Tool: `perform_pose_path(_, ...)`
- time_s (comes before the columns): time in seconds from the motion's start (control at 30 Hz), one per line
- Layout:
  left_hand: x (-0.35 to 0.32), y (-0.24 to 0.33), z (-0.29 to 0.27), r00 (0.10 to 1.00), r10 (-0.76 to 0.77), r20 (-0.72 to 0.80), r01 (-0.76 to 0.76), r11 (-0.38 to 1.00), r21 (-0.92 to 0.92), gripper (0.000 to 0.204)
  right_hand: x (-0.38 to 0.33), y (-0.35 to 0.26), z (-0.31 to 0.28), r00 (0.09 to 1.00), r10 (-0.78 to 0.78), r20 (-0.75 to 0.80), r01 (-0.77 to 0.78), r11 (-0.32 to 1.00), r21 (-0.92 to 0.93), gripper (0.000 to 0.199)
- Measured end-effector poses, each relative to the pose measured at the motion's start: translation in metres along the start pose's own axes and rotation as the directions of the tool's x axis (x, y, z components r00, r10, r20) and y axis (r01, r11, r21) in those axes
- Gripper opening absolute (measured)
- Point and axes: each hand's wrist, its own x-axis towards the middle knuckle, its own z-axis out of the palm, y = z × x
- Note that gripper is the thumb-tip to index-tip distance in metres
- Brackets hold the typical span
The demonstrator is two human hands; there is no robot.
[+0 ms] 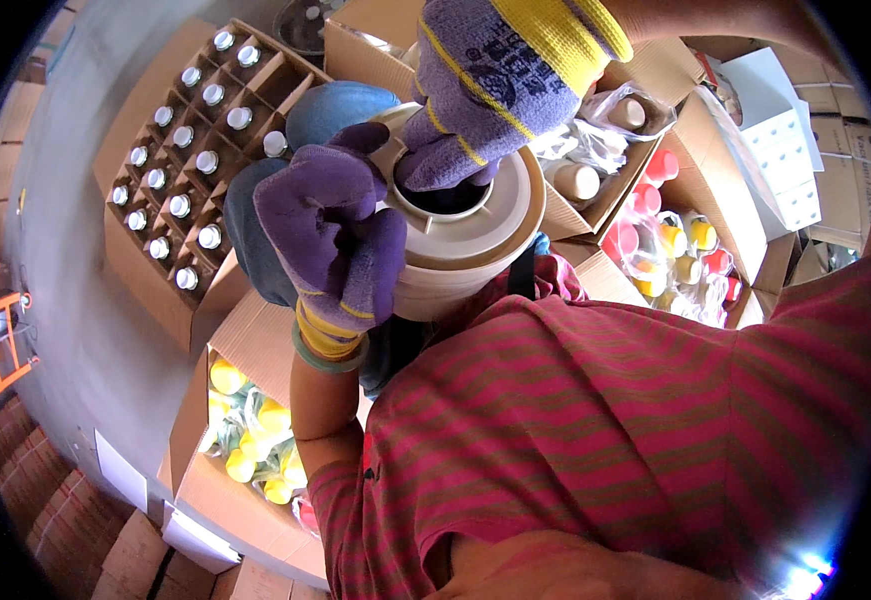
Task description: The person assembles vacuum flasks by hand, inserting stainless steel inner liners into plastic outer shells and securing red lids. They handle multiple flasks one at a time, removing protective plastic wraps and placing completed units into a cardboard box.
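Cream jug (455,255) gripped by left hand (330,235); right hand (485,95) fingers curl inside its mouth.

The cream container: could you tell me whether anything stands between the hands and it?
Nothing visible does. The left hand already grips the cream container by its side, and the right hand has its fingers in the open top.

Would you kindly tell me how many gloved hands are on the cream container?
2: the left hand grips the cream container on its left side, and the right hand reaches from above, fingers dipping into its open top.
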Motion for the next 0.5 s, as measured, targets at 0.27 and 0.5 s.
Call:
perform_pose_path(0.27, -0.002, 0.001, -0.002, 0.995, -0.08, -0.065, 0.083, 0.996, 0.036, 0.033, -0.002, -0.004, -0.001, 1.0, 0.026, -0.005, -0.026, 0.999, -0.02, 0.029)
perform_pose_path(0.5, 0.001, -0.007, -0.001, 0.995, -0.047, -0.092, 0.045, 0.999, -0.014, 0.032, 0.001, -0.006, -0.001, 0.998, 0.065, 0.005, -0.065, 0.997, -0.044, 0.029)
